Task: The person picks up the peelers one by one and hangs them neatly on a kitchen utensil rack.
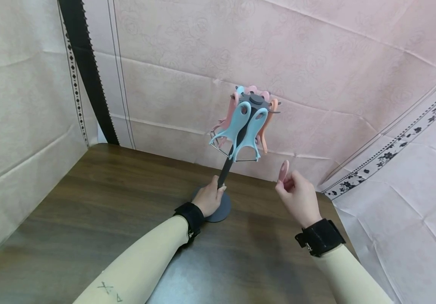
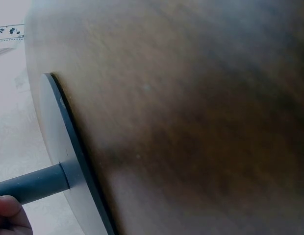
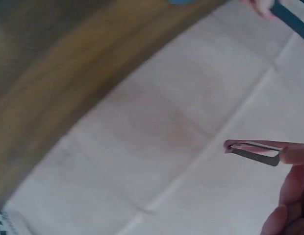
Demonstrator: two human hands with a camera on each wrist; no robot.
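Observation:
A dark grey stand (image 1: 225,172) on a round base (image 1: 221,210) leans in the head view. My left hand (image 1: 208,198) grips its pole low down, just above the base. Light blue Y-shaped peelers (image 1: 236,122) hang from the hooks at its top, with an orange peeler (image 1: 267,131) and pink peelers (image 1: 231,112) around them. To the right of the stand, my right hand (image 1: 300,198) pinches a pink peeler (image 1: 283,170), held apart from the hooks. Its metal blade (image 3: 255,156) shows in the right wrist view; the fingers hide the rest.
Under both hands lies a brown wooden table (image 1: 126,190). Pale patterned cloth (image 1: 180,63) stands behind its back edge and along both sides. A black strip (image 1: 88,71) runs down the cloth at the back left.

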